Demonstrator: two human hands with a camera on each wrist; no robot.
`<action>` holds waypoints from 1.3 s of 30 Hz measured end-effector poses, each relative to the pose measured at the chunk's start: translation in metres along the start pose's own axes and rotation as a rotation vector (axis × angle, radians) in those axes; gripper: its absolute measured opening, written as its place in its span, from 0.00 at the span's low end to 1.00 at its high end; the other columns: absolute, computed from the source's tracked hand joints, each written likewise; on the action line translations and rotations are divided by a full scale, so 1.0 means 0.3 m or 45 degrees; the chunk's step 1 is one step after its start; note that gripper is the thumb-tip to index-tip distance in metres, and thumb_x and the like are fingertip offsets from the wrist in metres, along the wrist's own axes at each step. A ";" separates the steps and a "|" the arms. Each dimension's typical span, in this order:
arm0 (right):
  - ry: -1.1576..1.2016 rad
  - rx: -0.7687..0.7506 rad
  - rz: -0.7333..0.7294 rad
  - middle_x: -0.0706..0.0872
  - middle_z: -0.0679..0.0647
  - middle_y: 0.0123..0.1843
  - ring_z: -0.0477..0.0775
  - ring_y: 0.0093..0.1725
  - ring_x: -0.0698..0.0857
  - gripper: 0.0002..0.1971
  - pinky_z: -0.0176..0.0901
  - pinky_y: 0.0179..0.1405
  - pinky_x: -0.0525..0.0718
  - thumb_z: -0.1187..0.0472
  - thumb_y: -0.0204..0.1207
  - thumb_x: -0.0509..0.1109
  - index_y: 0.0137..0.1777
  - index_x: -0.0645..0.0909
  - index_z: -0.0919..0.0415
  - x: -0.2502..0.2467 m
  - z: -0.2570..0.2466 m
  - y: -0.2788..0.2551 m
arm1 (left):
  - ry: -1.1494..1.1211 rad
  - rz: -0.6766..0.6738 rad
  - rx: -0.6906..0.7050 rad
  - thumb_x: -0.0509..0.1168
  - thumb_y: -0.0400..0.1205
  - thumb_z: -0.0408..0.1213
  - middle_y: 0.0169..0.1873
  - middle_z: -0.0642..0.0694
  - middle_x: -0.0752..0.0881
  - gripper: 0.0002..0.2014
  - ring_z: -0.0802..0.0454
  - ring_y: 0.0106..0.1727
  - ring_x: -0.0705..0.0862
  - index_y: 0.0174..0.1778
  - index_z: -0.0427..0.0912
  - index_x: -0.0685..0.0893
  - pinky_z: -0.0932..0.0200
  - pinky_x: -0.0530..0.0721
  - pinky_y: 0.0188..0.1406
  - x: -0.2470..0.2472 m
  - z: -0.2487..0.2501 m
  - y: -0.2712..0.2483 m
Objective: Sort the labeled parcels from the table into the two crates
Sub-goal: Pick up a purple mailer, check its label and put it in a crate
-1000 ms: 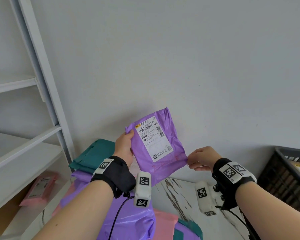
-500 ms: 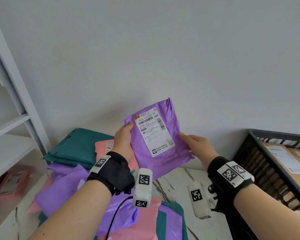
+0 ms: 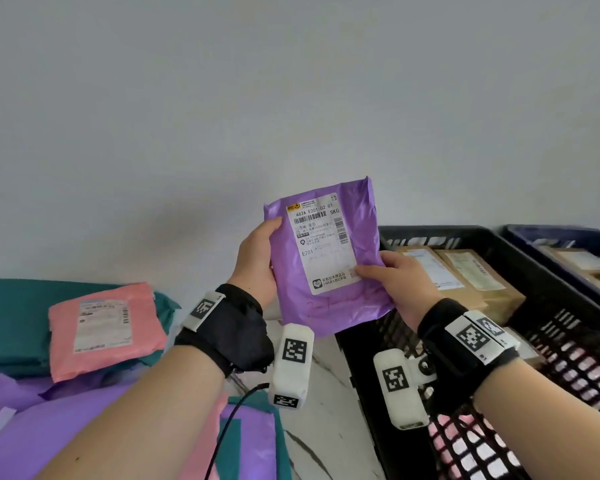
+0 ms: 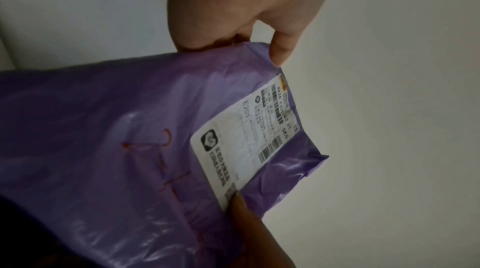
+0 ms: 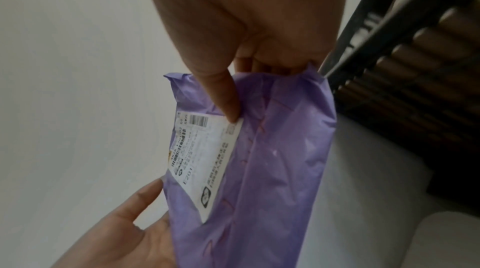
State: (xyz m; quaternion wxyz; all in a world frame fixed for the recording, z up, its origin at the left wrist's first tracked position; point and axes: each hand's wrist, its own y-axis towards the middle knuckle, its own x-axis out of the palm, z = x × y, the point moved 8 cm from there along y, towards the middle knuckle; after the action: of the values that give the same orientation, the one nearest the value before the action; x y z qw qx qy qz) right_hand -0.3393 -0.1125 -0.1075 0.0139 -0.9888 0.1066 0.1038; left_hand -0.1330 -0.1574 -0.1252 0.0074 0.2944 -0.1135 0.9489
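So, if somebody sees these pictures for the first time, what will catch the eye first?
First, the purple parcel held up before the pale wall, its white label facing the camera; the left hand grips its left edge and the right hand its lower right corner. Then the black crate at the right with brown parcels inside, and the pink parcel on the colourful pile at the left.
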 end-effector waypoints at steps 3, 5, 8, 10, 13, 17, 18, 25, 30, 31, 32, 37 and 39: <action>0.027 -0.002 0.068 0.91 0.64 0.50 0.67 0.53 0.89 0.04 0.60 0.57 0.87 0.70 0.72 0.75 0.45 0.88 0.62 -0.166 0.012 0.010 | 0.062 -0.080 -0.023 0.64 0.81 0.39 0.54 0.38 0.90 0.13 0.40 0.56 0.88 0.58 0.39 0.86 0.45 0.84 0.62 0.171 -0.056 -0.002; 0.035 -0.012 0.129 0.91 0.64 0.50 0.66 0.52 0.89 0.05 0.56 0.51 0.88 0.70 0.72 0.75 0.44 0.88 0.61 -0.290 0.019 0.004 | 0.110 -0.133 -0.048 0.64 0.80 0.37 0.54 0.38 0.90 0.13 0.39 0.57 0.87 0.58 0.39 0.86 0.43 0.83 0.63 0.297 -0.109 -0.008; -0.051 -0.020 0.236 0.90 0.67 0.49 0.69 0.52 0.88 0.04 0.62 0.53 0.88 0.72 0.71 0.73 0.44 0.86 0.66 -0.500 0.034 -0.003 | 0.175 -0.199 -0.051 0.63 0.81 0.34 0.52 0.38 0.90 0.09 0.38 0.56 0.87 0.53 0.40 0.87 0.45 0.84 0.61 0.490 -0.203 -0.018; -0.082 -0.037 0.278 0.88 0.71 0.50 0.71 0.53 0.88 0.05 0.66 0.55 0.86 0.73 0.69 0.73 0.45 0.85 0.70 -0.646 0.039 -0.008 | 0.188 -0.233 -0.039 0.63 0.80 0.33 0.46 0.40 0.91 0.07 0.41 0.51 0.88 0.45 0.43 0.87 0.49 0.85 0.54 0.624 -0.270 -0.030; -0.114 -0.059 0.320 0.90 0.67 0.51 0.67 0.52 0.89 0.10 0.61 0.56 0.87 0.74 0.68 0.75 0.50 0.85 0.71 -0.884 0.039 -0.019 | 0.183 -0.306 -0.092 0.63 0.80 0.32 0.42 0.41 0.92 0.07 0.43 0.47 0.89 0.46 0.40 0.87 0.52 0.87 0.48 0.844 -0.406 -0.058; -0.269 -0.088 0.387 0.92 0.57 0.45 0.59 0.47 0.91 0.10 0.57 0.52 0.89 0.66 0.66 0.80 0.48 0.88 0.63 -1.236 0.065 -0.018 | 0.241 -0.389 -0.123 0.63 0.80 0.32 0.45 0.39 0.91 0.07 0.41 0.50 0.89 0.50 0.38 0.86 0.52 0.87 0.49 1.161 -0.605 -0.086; -0.285 -0.085 0.393 0.92 0.56 0.45 0.59 0.46 0.91 0.10 0.58 0.51 0.89 0.66 0.66 0.81 0.47 0.88 0.63 -1.322 0.080 -0.012 | 0.269 -0.400 -0.117 0.63 0.81 0.32 0.41 0.41 0.91 0.07 0.43 0.46 0.89 0.48 0.38 0.86 0.54 0.87 0.43 1.241 -0.651 -0.091; -0.372 -0.076 0.621 0.91 0.56 0.44 0.60 0.47 0.90 0.05 0.56 0.51 0.89 0.65 0.69 0.80 0.43 0.88 0.61 -1.913 0.152 0.051 | 0.424 -0.408 -0.110 0.63 0.81 0.34 0.45 0.46 0.85 0.06 0.50 0.50 0.83 0.39 0.46 0.83 0.53 0.78 0.58 1.650 -0.949 -0.061; -0.775 0.040 0.655 0.89 0.66 0.45 0.60 0.41 0.85 0.09 0.51 0.47 0.85 0.64 0.71 0.77 0.47 0.88 0.70 -2.141 0.235 0.157 | 0.477 -0.300 -0.212 0.65 0.82 0.37 0.53 0.46 0.83 0.03 0.51 0.58 0.82 0.44 0.47 0.80 0.49 0.75 0.70 1.710 -1.070 0.014; -0.863 0.042 0.622 0.89 0.66 0.43 0.59 0.38 0.82 0.07 0.49 0.44 0.83 0.64 0.72 0.75 0.46 0.88 0.69 -2.156 0.241 0.178 | 0.491 -0.289 -0.223 0.65 0.82 0.37 0.52 0.46 0.83 0.02 0.51 0.56 0.82 0.43 0.47 0.81 0.49 0.75 0.69 1.712 -1.087 0.035; -0.944 0.044 0.579 0.88 0.65 0.39 0.57 0.35 0.80 0.05 0.47 0.41 0.81 0.65 0.72 0.74 0.43 0.87 0.68 -2.164 0.246 0.199 | 0.503 -0.279 -0.233 0.65 0.82 0.37 0.52 0.46 0.83 0.02 0.51 0.55 0.83 0.43 0.47 0.81 0.50 0.76 0.68 1.712 -1.103 0.055; -1.516 0.180 0.041 0.76 0.50 0.29 0.55 0.37 0.77 0.10 0.41 0.30 0.69 0.64 0.74 0.73 0.33 0.77 0.56 -2.091 0.327 0.306 | 0.541 -0.363 -0.271 0.65 0.82 0.36 0.47 0.47 0.85 0.04 0.54 0.48 0.84 0.50 0.45 0.83 0.56 0.79 0.56 1.756 -1.166 0.136; -1.708 0.259 -0.171 0.77 0.46 0.30 0.53 0.41 0.77 0.03 0.38 0.32 0.69 0.64 0.74 0.72 0.46 0.87 0.56 -2.062 0.399 0.335 | 0.562 -0.421 -0.267 0.64 0.83 0.35 0.43 0.49 0.85 0.05 0.55 0.47 0.84 0.51 0.45 0.84 0.57 0.79 0.51 1.801 -1.191 0.155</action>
State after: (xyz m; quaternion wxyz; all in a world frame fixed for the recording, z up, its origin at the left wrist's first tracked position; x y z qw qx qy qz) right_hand -0.9763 -0.0761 -0.0962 0.1763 -0.7086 0.0227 0.6828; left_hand -0.7823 -0.1525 -0.1184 0.2168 0.0930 -0.1572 0.9590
